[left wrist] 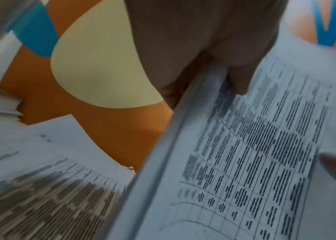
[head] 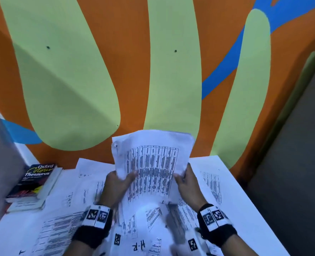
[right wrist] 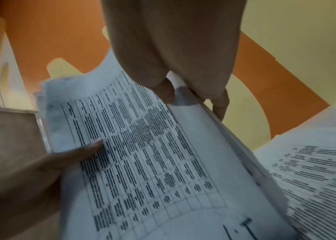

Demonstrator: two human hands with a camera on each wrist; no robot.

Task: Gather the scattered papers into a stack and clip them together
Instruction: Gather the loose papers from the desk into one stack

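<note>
A sheaf of printed papers [head: 153, 163] stands upright above the white table [head: 241, 200], its top sheet covered by a dense table of text. My left hand [head: 119, 182] grips its left edge, thumb on the front. My right hand [head: 187, 182] grips its right edge. In the left wrist view the left hand [left wrist: 214, 65] pinches the sheaf [left wrist: 255, 162] at its edge. In the right wrist view the right hand [right wrist: 183, 78] pinches the sheaf [right wrist: 142, 154]. More loose sheets [head: 60, 224] lie scattered flat on the table. No clip can be made out.
Two books [head: 34, 183], the upper one a dark Oxford thesaurus, are stacked at the table's left. A wall painted orange, green and blue [head: 134, 71] rises right behind the table. Grey panels stand at the left and right [head: 291, 145].
</note>
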